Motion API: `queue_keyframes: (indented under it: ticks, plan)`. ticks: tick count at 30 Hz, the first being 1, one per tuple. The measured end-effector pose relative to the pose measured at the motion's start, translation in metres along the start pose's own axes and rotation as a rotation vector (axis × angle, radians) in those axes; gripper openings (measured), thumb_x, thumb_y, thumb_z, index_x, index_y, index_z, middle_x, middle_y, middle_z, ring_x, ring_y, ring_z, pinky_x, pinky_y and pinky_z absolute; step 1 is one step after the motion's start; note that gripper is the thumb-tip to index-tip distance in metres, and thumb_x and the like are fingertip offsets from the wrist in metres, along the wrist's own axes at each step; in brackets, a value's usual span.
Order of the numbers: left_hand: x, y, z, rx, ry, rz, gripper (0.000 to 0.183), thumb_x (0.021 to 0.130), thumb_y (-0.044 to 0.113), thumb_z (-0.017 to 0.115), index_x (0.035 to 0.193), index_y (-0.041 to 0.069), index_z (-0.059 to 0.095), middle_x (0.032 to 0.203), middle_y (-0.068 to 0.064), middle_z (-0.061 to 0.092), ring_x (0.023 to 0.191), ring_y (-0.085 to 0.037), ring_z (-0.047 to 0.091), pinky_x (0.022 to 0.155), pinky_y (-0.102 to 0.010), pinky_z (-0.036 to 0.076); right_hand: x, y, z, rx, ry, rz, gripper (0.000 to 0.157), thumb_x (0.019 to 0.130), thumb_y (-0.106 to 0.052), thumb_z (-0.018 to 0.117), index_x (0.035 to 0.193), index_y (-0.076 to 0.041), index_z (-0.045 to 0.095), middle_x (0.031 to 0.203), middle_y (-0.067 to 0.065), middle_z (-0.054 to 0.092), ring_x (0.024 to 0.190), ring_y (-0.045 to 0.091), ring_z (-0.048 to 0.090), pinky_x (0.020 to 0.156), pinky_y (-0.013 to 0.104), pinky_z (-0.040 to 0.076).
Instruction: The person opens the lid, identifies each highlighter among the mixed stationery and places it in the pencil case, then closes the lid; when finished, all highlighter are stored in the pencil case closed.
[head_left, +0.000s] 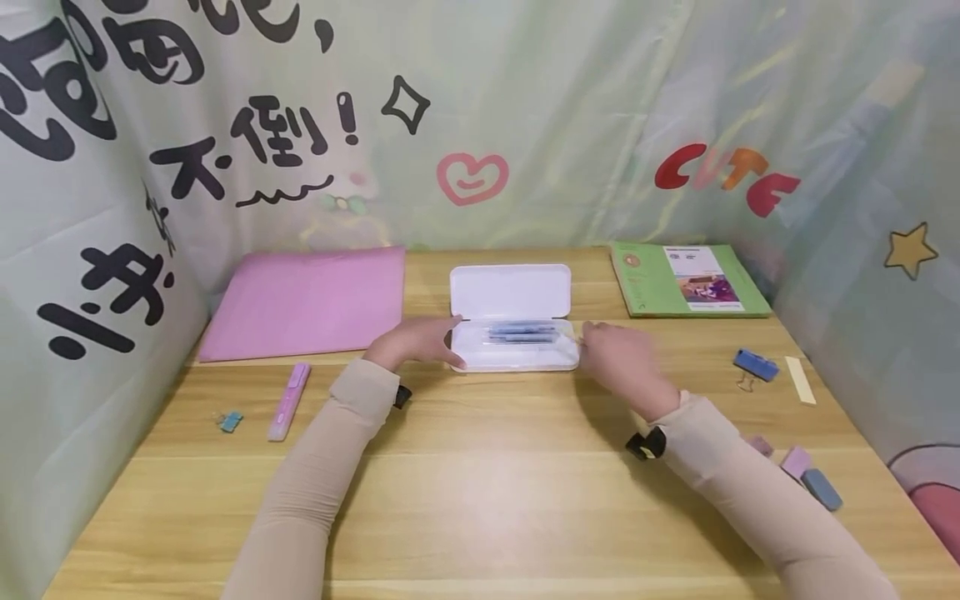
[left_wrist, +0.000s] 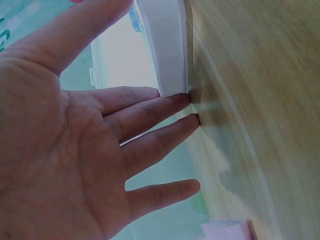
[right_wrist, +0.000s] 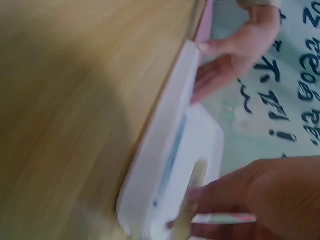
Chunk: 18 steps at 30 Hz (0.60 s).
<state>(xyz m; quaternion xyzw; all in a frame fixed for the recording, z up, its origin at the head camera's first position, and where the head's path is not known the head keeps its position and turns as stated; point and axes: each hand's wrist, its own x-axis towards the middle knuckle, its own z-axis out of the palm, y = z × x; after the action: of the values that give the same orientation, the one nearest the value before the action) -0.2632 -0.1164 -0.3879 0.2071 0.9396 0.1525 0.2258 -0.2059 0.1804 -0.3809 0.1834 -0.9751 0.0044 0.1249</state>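
Note:
A white pencil case (head_left: 512, 292) lies on the table with its lid raised toward the back, several bluish pens (head_left: 522, 333) inside. At its left end is my left hand (head_left: 420, 342), thumb and fingers spread. In the left wrist view the fingers are straight and apart, and two fingertips (left_wrist: 186, 98) touch the case's corner. At the right end, my right hand (head_left: 622, 358) pinches a pale yellow strip (right_wrist: 191, 207) between thumb and fingers. The right wrist view shows this strip, somewhat blurred, just above the tray's edge; its far end is hidden by the hand.
A pink folder (head_left: 311, 300) lies back left, a green book (head_left: 690, 281) back right. Nearer left are a pink-purple pen-shaped item (head_left: 289, 402) and a teal binder clip (head_left: 231, 421). Right are a blue binder clip (head_left: 756, 364), a cream strip (head_left: 800, 381) and several eraser-like blocks (head_left: 822, 488).

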Motion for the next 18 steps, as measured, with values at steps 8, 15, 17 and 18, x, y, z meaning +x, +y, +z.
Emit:
queue_keyframes:
  ticks: [8, 15, 17, 18]
  plan:
    - [0.004, 0.0, 0.003, 0.026, 0.011, 0.001, 0.091, 0.067, 0.055, 0.064, 0.139, 0.022, 0.019, 0.138, 0.0, 0.029, 0.121, -0.022, 0.031, 0.092, -0.041, 0.03, 0.038, -0.036, 0.025, -0.041, 0.167, -0.273, 0.011, 0.081, -0.02, 0.058, 0.077, -0.009, 0.061, 0.064, 0.002, 0.052, 0.056, 0.019, 0.046, 0.042, 0.032, 0.038]
    - [0.002, -0.001, 0.003, 0.031, 0.015, -0.013, 0.09, 0.068, 0.055, 0.064, 0.139, 0.023, 0.019, 0.138, 0.0, 0.028, 0.12, -0.021, 0.032, 0.09, -0.04, 0.031, 0.051, -0.05, 0.037, -0.055, 0.193, -0.311, 0.012, 0.079, -0.019, 0.059, 0.077, -0.007, 0.062, 0.068, 0.004, 0.053, 0.058, 0.021, 0.048, 0.044, 0.033, 0.039]
    - [0.001, -0.002, 0.001, 0.032, 0.015, -0.015, 0.09, 0.068, 0.054, 0.063, 0.139, 0.022, 0.019, 0.138, 0.0, 0.028, 0.119, -0.021, 0.033, 0.089, -0.04, 0.032, 0.052, -0.051, 0.038, -0.053, 0.194, -0.311, 0.013, 0.08, -0.019, 0.059, 0.078, -0.007, 0.062, 0.068, 0.004, 0.053, 0.058, 0.021, 0.048, 0.043, 0.033, 0.038]
    - [0.0, -0.002, 0.001, 0.032, 0.016, -0.016, 0.09, 0.068, 0.054, 0.063, 0.14, 0.022, 0.018, 0.139, 0.0, 0.028, 0.119, -0.021, 0.033, 0.089, -0.039, 0.032, 0.053, -0.052, 0.038, -0.053, 0.189, -0.31, 0.013, 0.081, -0.019, 0.058, 0.078, -0.007, 0.063, 0.068, 0.004, 0.053, 0.058, 0.021, 0.047, 0.043, 0.032, 0.038]
